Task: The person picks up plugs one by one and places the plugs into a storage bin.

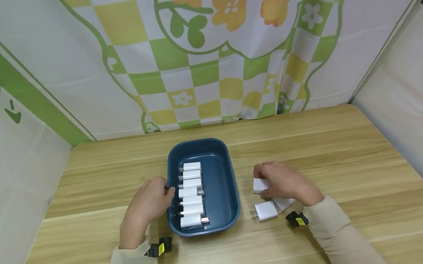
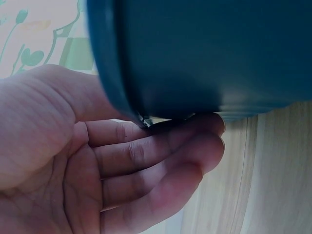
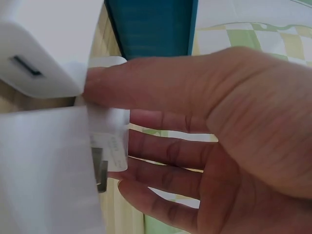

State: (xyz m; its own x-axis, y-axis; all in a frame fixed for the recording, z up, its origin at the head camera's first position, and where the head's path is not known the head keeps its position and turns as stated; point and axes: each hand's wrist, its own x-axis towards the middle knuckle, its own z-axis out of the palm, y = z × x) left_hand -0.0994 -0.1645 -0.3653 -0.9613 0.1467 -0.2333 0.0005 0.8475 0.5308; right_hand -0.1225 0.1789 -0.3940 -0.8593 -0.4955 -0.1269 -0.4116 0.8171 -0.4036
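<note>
My left hand (image 1: 147, 204) grips the left wall of a dark blue plastic tray (image 1: 221, 194), thumb over the rim and fingers outside. A column of several white charger plugs (image 1: 193, 201) lies along the tray's left side, prongs pointing either left or right. On the table to the right of the tray, my right hand (image 1: 285, 180) pinches a white charger plug (image 1: 260, 185) between thumb and fingers. In the right wrist view, that plug (image 3: 109, 126) is partly hidden by the thumb. Two loose plugs lie just below the hand: one charger (image 1: 266, 211) with prongs leftward, another charger (image 1: 284, 203) partly covered.
The wood-grain table (image 1: 351, 156) extends on both sides of the tray. A patterned cloth (image 1: 206, 77) hangs along the table's back edge, with white cloth walls to the left and right. Each wrist carries a small black camera (image 1: 296, 219).
</note>
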